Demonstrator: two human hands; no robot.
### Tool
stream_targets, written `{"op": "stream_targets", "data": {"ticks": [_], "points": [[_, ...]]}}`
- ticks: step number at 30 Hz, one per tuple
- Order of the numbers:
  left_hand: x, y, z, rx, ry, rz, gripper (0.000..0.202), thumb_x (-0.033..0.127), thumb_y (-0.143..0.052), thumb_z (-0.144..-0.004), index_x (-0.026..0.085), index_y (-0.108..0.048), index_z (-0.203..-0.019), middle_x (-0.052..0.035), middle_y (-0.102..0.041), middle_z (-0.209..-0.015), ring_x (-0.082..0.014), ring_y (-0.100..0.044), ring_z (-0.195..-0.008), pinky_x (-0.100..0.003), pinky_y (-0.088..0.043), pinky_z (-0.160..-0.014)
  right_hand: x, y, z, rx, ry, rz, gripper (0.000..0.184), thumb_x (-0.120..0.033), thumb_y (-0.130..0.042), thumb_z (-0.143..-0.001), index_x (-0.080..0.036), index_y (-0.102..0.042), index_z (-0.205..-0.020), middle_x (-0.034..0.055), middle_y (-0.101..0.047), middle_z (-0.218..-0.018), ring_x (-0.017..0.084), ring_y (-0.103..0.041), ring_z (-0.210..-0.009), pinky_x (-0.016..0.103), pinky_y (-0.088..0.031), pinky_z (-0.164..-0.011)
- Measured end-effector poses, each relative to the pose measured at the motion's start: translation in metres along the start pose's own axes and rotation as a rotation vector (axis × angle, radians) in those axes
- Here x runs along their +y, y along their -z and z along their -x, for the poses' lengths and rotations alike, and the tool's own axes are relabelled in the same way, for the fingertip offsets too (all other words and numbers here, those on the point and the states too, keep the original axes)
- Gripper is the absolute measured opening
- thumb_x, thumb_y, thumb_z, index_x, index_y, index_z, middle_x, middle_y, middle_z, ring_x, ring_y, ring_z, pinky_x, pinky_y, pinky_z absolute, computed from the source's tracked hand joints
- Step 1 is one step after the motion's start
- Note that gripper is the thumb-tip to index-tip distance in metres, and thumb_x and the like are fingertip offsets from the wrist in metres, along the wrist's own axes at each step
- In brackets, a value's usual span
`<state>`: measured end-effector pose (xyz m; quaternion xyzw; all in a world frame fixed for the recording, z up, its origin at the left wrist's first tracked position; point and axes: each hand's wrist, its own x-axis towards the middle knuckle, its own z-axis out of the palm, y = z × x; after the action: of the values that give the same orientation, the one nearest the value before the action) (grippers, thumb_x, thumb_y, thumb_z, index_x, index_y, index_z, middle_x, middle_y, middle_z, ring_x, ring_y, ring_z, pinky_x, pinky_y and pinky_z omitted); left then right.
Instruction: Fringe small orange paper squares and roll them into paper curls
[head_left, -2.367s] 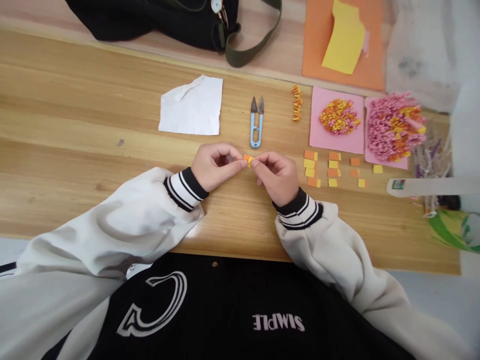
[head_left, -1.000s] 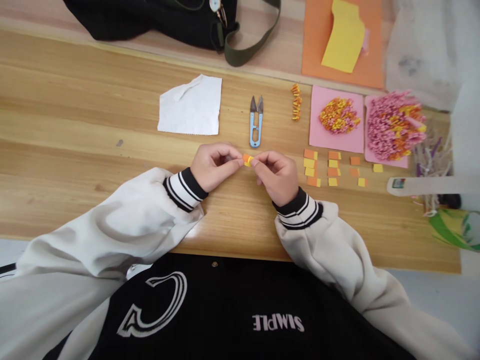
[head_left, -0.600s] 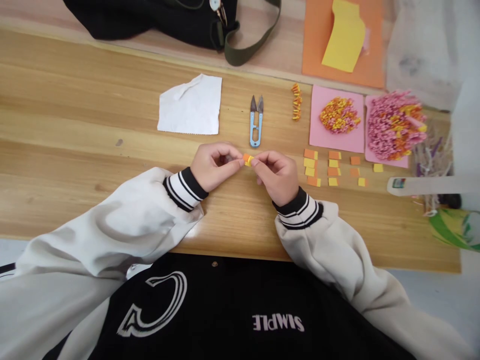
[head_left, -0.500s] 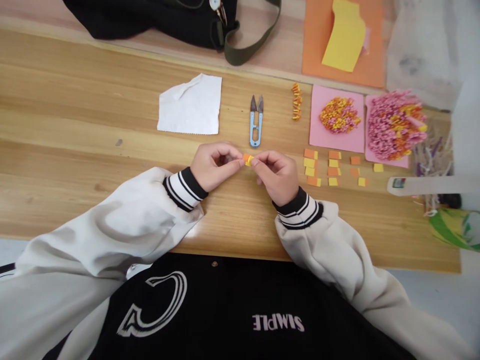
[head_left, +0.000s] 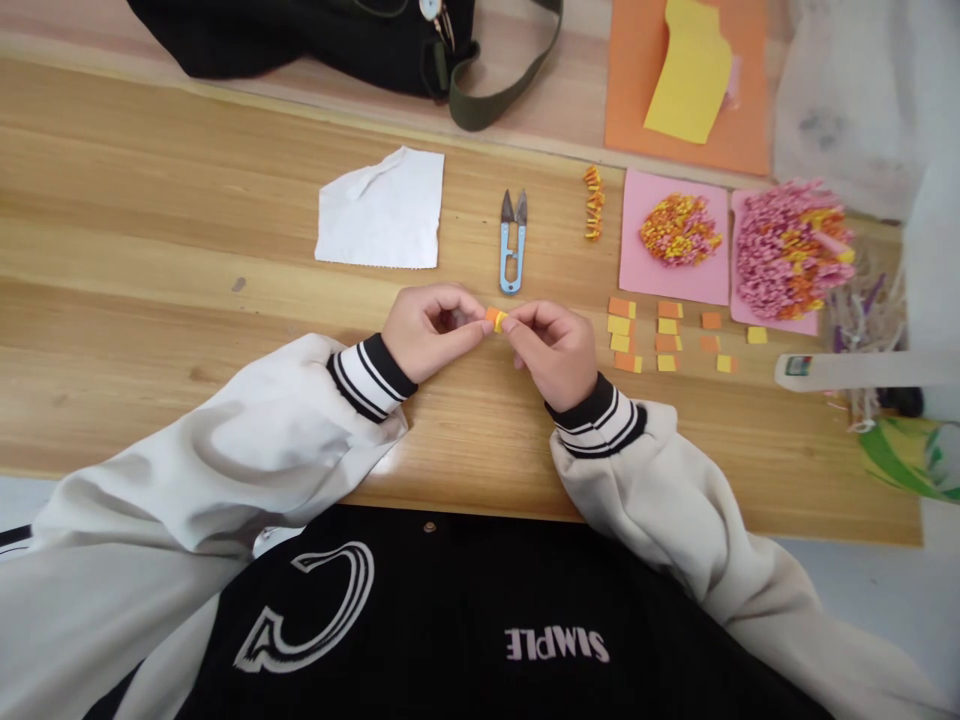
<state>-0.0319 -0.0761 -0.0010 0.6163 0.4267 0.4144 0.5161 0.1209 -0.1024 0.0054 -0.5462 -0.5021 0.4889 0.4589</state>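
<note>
My left hand (head_left: 429,332) and my right hand (head_left: 551,350) meet over the wooden table (head_left: 150,250), fingertips pinched from both sides on a tiny orange and yellow paper piece (head_left: 494,318). Both hands are closed in a pinch, wrists resting near the table's front edge. Just beyond the hands lie blue thread snips (head_left: 513,243), blades shut. Small cut orange and yellow paper squares (head_left: 660,337) lie in rows to the right of my right hand.
A white paper scrap (head_left: 382,210) lies at the back left. A row of rolled pieces (head_left: 593,204), two pink cards heaped with rolled paper (head_left: 679,232) (head_left: 787,250), orange and yellow sheets (head_left: 686,75), a black bag (head_left: 337,40) and a glue bottle (head_left: 862,372) sit around.
Almost nothing differs; my fingertips shift slightly on the small paper piece, which stays pinched between both hands at the same spot.
</note>
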Motion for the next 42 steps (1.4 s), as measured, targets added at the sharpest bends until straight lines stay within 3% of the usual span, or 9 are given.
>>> {"op": "stream_targets", "data": {"ticks": [6,20,28,42], "points": [[0.0002,-0.0007,0.0002,0.003,0.002,-0.009,0.021,0.029,-0.074,-0.065,0.013,-0.061,-0.060,-0.0006,-0.058,-0.058,-0.0077,-0.049,-0.053,-0.022,-0.038,-0.051,0.0012,0.0000,-0.0001,-0.006,0.018,-0.016,0.022,-0.036,-0.065,-0.069,-0.017,-0.056,-0.062,-0.0049,-0.049,-0.052,0.006,-0.044,-0.047,0.023,-0.040,-0.048],[0.0013,-0.0010,0.0003,-0.007,0.002,-0.031,0.025,0.033,-0.075,-0.064,0.013,-0.060,-0.060,-0.0005,-0.057,-0.057,-0.0070,-0.047,-0.051,-0.021,-0.037,-0.048,0.0013,0.0000,0.0001,-0.006,0.004,0.000,0.028,-0.043,-0.067,-0.068,-0.018,-0.055,-0.063,-0.0044,-0.052,-0.053,0.006,-0.044,-0.047,0.022,-0.039,-0.046],[0.0013,-0.0013,0.0002,-0.002,0.000,-0.040,0.025,0.033,-0.075,-0.064,0.013,-0.060,-0.059,-0.0003,-0.057,-0.056,-0.0068,-0.046,-0.050,-0.021,-0.036,-0.047,0.0010,0.0002,0.0002,-0.004,0.012,-0.008,0.022,-0.036,-0.066,-0.068,-0.018,-0.057,-0.062,-0.0047,-0.051,-0.053,0.006,-0.043,-0.045,0.022,-0.039,-0.046],[0.0015,-0.0004,0.0003,-0.008,0.003,-0.022,0.021,0.028,-0.073,-0.066,0.014,-0.060,-0.060,0.0004,-0.056,-0.056,-0.0074,-0.045,-0.051,-0.022,-0.036,-0.049,0.0000,0.0007,0.0001,-0.004,0.008,0.002,0.024,-0.039,-0.066,-0.068,-0.018,-0.057,-0.062,-0.0046,-0.051,-0.051,0.006,-0.043,-0.045,0.023,-0.040,-0.046]]}}
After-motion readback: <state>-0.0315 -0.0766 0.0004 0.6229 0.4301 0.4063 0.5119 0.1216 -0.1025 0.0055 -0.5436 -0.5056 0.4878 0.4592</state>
